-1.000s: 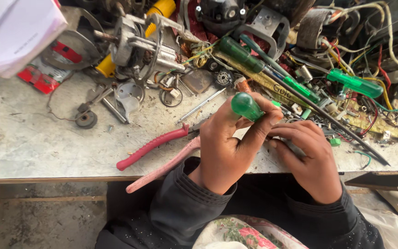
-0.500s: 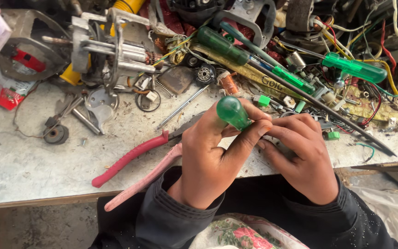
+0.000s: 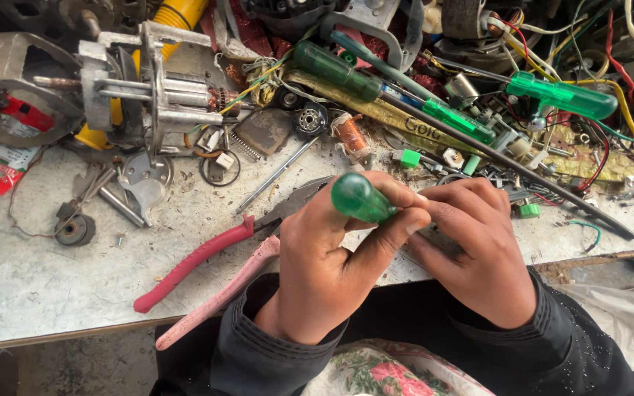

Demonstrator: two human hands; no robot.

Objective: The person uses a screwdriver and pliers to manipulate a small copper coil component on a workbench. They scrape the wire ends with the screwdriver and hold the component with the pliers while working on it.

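Note:
My left hand (image 3: pixel 332 271) is closed around the translucent green handle of a screwdriver (image 3: pixel 361 199), whose shaft is hidden between my hands. My right hand (image 3: pixel 482 253) sits right beside it, fingers curled over a small dark part (image 3: pixel 434 238) at the bench's front edge. Most of that part is covered. The fingertips of both hands touch above it. Pliers with red and pink handles (image 3: pixel 199 260) lie just left of my left hand.
A grey workbench (image 3: pixel 38 279) carries a bare motor assembly (image 3: pixel 155 95) at the back left. Other green-handled screwdrivers (image 3: pixel 335 70) (image 3: pixel 563 95), wires, washers and small parts crowd the back and right. A long thin rod (image 3: pixel 522 172) runs diagonally behind my right hand.
The view has drifted right along the bench, so the clutter has slid left in frame. Both hands stay together on the screwdriver and the small part, with only slight finger shifts.

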